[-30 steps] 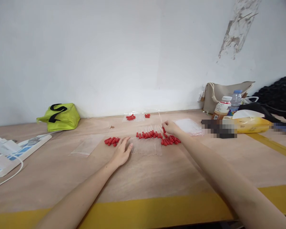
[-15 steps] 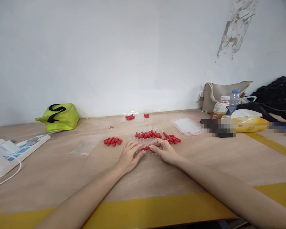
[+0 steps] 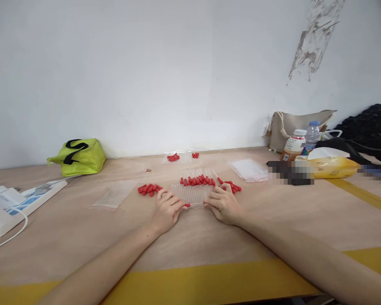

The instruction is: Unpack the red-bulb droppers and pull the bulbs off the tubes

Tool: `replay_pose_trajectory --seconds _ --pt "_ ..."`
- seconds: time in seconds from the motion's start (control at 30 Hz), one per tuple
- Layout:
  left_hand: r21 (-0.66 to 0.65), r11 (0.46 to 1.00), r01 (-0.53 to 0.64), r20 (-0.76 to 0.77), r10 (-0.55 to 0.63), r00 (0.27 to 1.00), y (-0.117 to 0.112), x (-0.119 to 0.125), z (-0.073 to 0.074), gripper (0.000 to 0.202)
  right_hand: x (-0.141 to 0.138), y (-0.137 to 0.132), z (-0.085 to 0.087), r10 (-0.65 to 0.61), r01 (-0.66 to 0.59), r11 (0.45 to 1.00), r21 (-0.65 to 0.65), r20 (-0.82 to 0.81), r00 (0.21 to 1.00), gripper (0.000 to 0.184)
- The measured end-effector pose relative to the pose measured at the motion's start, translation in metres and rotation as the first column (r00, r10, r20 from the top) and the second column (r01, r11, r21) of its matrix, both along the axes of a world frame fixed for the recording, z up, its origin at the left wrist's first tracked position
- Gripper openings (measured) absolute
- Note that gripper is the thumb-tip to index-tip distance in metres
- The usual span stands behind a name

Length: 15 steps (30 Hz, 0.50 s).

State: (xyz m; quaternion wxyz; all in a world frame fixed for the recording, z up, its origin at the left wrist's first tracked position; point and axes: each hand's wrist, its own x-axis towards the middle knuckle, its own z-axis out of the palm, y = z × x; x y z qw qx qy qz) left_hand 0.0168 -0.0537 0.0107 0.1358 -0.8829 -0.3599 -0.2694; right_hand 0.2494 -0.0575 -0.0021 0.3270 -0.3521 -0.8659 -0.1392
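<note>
Between the fingertips of my left hand [image 3: 167, 211] is a red rubber bulb [image 3: 187, 205], mostly covered by the fingers. It sits at the left end of a thin clear dropper tube [image 3: 196, 204]. The tube's right end is pinched by my right hand [image 3: 222, 205], so the dropper lies level between both hands. Just beyond it lies a row of clear tubes without bulbs [image 3: 190, 194]. Past that row are several red-bulbed droppers [image 3: 197, 181], side by side. Loose red bulbs form a left pile [image 3: 149, 189] and a right pile [image 3: 233, 186] beside my hands.
Clear bags [image 3: 114, 194] lie left, and a stack of bags [image 3: 249, 170] lies right. Bagged red-bulbed pieces [image 3: 173, 157] rest by the wall. A green bag [image 3: 82, 156], power strip [image 3: 47, 192], drink bottle [image 3: 294, 145] and yellow tissue pack [image 3: 335, 165] stand farther out.
My hands have drawn apart and toward me. The dropper has gone from tilted in my right hand to level, with my left fingers now on its bulb and my right on the tube.
</note>
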Motion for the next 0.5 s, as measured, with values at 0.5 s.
replay_pose_trajectory --seconds 0.5 --pt "-0.135 0.981 -0.14 0.299 0.175 0.938 0.016 -0.021 0.005 0.027 0.013 0.005 -0.002 -0.271 0.255 0.961 -0.104 -0.194 0.943 0.026"
